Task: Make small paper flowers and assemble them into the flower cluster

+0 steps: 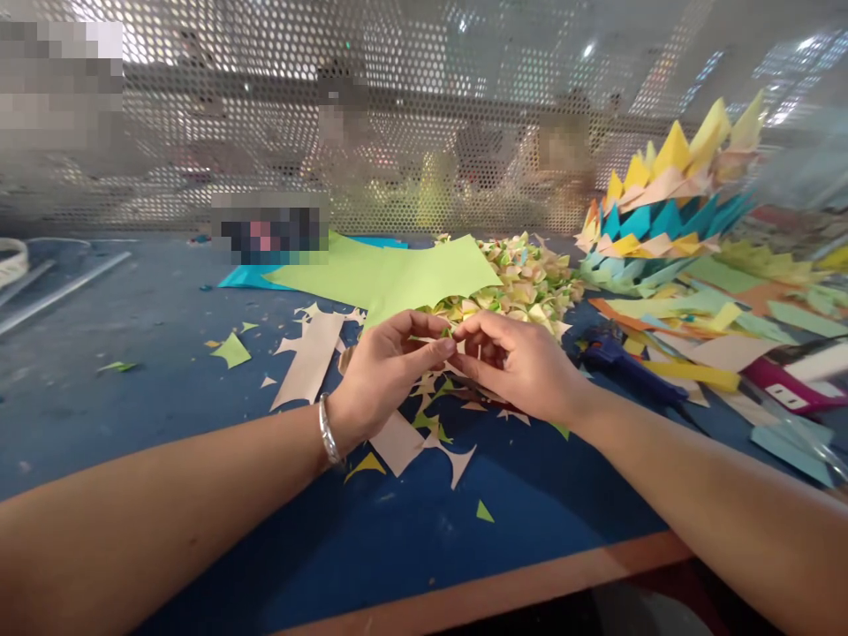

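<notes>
My left hand (390, 362), with a silver bangle at its wrist, is closed in a pinch, its thumb and finger tips meeting those of my right hand (520, 358). Between the fingertips shows a tiny green paper piece (447, 334), mostly hidden by the fingers. Just beyond the hands lies a large light-green paper sheet (397, 274) with cut edges. A heap of small folded paper pieces (530, 278), green and cream, sits behind my right hand. Beneath and around the hands are pale pink paper strips (311, 358) and several curved offcuts (457, 461).
A layered paper model (662, 221) with yellow, blue and pink points stands at the right rear. Nearer are a dark blue glue gun (629, 367), a magenta-and-white object (791, 389) and coloured paper strips. A perforated metal screen (397, 132) lines the blue table's (132, 415) back.
</notes>
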Demonstrator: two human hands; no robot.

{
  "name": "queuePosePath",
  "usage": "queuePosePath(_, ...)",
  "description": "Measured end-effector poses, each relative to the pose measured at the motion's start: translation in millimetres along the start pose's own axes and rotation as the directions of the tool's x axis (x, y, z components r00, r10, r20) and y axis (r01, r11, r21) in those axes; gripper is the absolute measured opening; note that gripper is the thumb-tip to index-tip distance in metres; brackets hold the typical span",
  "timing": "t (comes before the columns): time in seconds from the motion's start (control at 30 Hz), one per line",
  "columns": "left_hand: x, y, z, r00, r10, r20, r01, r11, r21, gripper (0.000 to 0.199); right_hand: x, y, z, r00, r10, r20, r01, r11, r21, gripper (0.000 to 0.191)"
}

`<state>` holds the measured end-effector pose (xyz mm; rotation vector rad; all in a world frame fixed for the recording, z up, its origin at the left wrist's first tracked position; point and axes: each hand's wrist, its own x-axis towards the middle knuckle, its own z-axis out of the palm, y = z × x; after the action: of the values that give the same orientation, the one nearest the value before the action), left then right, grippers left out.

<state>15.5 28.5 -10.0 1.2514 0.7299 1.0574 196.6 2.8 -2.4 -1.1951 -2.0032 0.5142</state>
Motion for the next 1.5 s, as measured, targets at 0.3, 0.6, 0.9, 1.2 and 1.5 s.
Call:
queuePosePath(0.3,-1.9,2.6,2.7,1.0,-0.003,0.016,0.003,1.0,-0.008,0.023,-2.2,-2.0,-1.5,1.0,-0.022,-0.021,0.022,1.0,0.017,0.021)
queuePosePath(0.6,-0.9,1.6,3.1,1.0,-0.006,0.008,0.006,1.0,-0.019,0.017,-2.5,0.4,-1.3,1.0,-0.017,-0.018,0.017,1.0,0.022,0.022)
queuePosePath(0.9,-0.6,1.8,4.6,1.0,-0.005,-0.001,0.005,1.0,-0.014,0.015,-5.5,-1.6,-3.6,0.999,-0.022,-0.037,0.022,1.0,-0.008,0.021)
queuePosePath(1.2,-0.9,-0.2,3.4,1.0,-0.007,0.01,0.008,1.0,-0.024,0.014,-5.2,-0.9,-2.9,0.999,-0.02,-0.044,0.02,1.0,-0.005,0.023)
queuePosePath(1.5,0.4,-0.8,2.7,1.0,0.017,0.021,-0.016,1.0,-0.01,0.018,-4.5,-2.0,-2.3,1.0,0.003,-0.024,-0.002,0.999,0.039,0.021)
